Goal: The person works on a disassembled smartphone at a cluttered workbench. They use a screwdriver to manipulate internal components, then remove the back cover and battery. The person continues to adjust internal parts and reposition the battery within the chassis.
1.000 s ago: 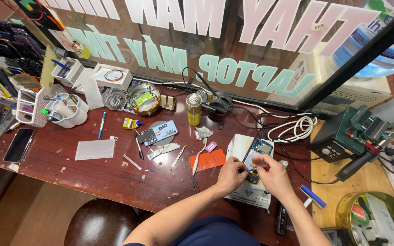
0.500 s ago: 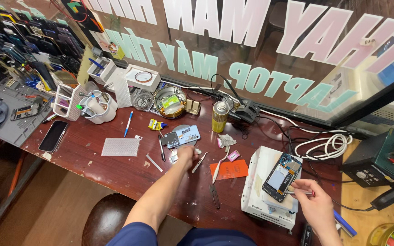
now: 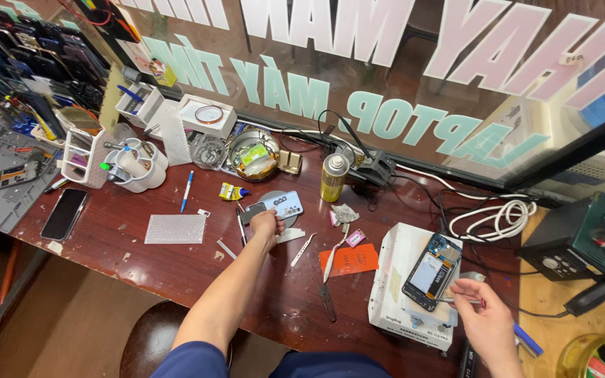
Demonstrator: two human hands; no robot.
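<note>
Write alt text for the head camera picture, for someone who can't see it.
Seen from above, a person's left hand reaches to a light blue phone back cover on a cluttered red-brown workbench, while the right hand holds a thin tool beside an opened phone lying on a white box. A gold spray can stands behind.

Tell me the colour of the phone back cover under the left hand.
Light blue, a pale icy shade; the phone back cover shows best in the head view, just above the left hand.
</note>
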